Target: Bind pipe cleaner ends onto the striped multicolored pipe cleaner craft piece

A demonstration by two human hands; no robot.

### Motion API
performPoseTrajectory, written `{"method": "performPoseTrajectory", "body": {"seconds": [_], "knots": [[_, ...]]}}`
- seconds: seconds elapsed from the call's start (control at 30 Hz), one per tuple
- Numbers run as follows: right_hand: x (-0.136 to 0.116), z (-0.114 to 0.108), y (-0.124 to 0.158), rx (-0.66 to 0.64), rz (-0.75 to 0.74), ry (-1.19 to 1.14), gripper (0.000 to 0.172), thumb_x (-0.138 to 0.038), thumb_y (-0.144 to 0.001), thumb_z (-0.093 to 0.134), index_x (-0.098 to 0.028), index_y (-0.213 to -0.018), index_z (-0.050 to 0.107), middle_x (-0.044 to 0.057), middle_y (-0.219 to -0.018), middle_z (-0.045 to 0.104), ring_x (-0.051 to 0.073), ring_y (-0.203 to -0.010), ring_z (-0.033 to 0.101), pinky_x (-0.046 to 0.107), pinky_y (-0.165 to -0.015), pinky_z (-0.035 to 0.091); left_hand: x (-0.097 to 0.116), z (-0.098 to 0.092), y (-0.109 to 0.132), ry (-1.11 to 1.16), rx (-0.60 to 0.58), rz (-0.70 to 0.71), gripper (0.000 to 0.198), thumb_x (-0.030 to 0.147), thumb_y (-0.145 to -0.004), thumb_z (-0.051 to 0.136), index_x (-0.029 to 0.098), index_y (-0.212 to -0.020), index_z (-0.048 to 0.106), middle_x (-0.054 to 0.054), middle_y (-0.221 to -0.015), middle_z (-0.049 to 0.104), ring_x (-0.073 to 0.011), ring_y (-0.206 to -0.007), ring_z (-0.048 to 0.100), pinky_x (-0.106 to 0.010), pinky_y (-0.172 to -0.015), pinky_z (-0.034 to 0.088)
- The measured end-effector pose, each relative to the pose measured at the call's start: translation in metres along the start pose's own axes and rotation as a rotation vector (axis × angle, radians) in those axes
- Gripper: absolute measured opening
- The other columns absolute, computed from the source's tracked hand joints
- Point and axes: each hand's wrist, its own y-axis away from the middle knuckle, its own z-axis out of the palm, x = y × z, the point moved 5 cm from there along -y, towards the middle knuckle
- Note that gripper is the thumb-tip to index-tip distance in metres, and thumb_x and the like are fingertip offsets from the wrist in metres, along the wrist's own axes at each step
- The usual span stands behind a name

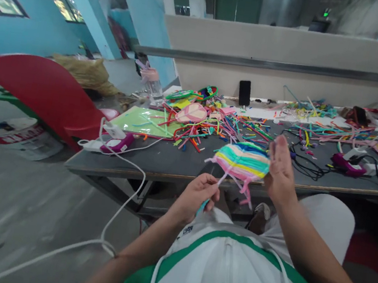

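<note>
A striped pipe-cleaner piece (243, 160) in blue, teal, yellow, orange and pink is held up over the table's front edge. Its pale stem runs down into my left hand (197, 196), whose fingers are pinched around it. A bit of teal shows below those fingers. Pink ends hang from the piece's lower edge. On its right side, my right hand (281, 171) is raised with fingers stretched out and held together. The palm side is at the piece's edge; whether they touch I cannot tell.
Loose cut pipe cleaners (220, 127) cover the grey table (157, 163). A green sheet (145, 121), a water bottle (152, 83) and a phone (244, 93) are there too. Purple devices with cables (118, 144) sit left and right. A red chair (46, 90) stands left.
</note>
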Motion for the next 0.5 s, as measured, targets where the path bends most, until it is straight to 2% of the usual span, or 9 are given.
{"method": "performPoseTrajectory", "body": {"seconds": [0.07, 0.1, 0.13, 0.2, 0.3, 0.5], "knots": [[0.033, 0.000, 0.013, 0.161, 0.351, -0.300, 0.044, -0.046, -0.083, 0.058, -0.037, -0.125, 0.049, 0.001, -0.137, 0.050, 0.019, -0.125, 0.049, 0.036, -0.098, 0.047, -0.003, -0.007, -0.005, -0.099, 0.061, 0.102, 0.028, 0.037, -0.079, 0.063, 0.020, -0.090, 0.044, 0.006, -0.059, 0.056, -0.0047, -0.035, 0.042, -0.016, -0.035, 0.029], [0.044, 0.000, 0.018, 0.214, 0.460, -0.395, 0.043, -0.044, -0.080, 0.062, -0.035, -0.121, 0.052, 0.001, -0.130, 0.057, 0.019, -0.119, 0.055, 0.035, -0.094, 0.050, -0.006, -0.010, -0.007, -0.148, 0.064, 0.125, 0.027, 0.036, -0.079, 0.063, 0.019, -0.090, 0.045, 0.006, -0.059, 0.056, -0.0050, -0.036, 0.043, -0.016, -0.037, 0.030], [0.054, 0.002, 0.023, 0.212, 0.564, -0.461, 0.042, -0.041, -0.078, 0.065, -0.032, -0.117, 0.055, 0.001, -0.123, 0.062, 0.019, -0.112, 0.059, 0.034, -0.090, 0.053, -0.009, -0.011, -0.008, -0.188, 0.054, 0.130, 0.026, 0.036, -0.079, 0.062, 0.019, -0.090, 0.045, 0.006, -0.060, 0.057, -0.0053, -0.037, 0.044, -0.017, -0.038, 0.031], [0.064, 0.006, 0.027, 0.126, 0.707, -0.535, 0.037, -0.035, -0.073, 0.070, -0.026, -0.108, 0.061, 0.002, -0.110, 0.069, 0.021, -0.101, 0.065, 0.034, -0.085, 0.055, -0.016, -0.014, -0.010, -0.219, 0.024, 0.108, 0.026, 0.035, -0.078, 0.063, 0.019, -0.090, 0.045, 0.006, -0.061, 0.057, -0.0060, -0.039, 0.046, -0.017, -0.039, 0.033], [0.064, 0.009, 0.027, 0.014, 0.764, -0.583, 0.031, -0.029, -0.071, 0.073, -0.021, -0.100, 0.064, 0.004, -0.101, 0.072, 0.023, -0.092, 0.069, 0.037, -0.086, 0.055, -0.024, -0.015, -0.009, -0.147, -0.008, 0.038, 0.029, 0.036, -0.079, 0.063, 0.019, -0.095, 0.045, 0.005, -0.062, 0.058, -0.0071, -0.040, 0.047, -0.019, -0.040, 0.035], [0.050, 0.007, 0.019, -0.022, 0.683, -0.638, 0.037, -0.027, -0.071, 0.073, -0.023, -0.106, 0.062, 0.003, -0.105, 0.071, 0.023, -0.099, 0.067, 0.042, -0.093, 0.051, -0.037, -0.007, -0.003, 0.021, -0.160, -0.186, 0.038, 0.040, -0.078, 0.065, 0.013, -0.103, 0.055, -0.003, -0.076, 0.062, -0.0081, -0.052, 0.054, -0.020, -0.048, 0.039]]}}
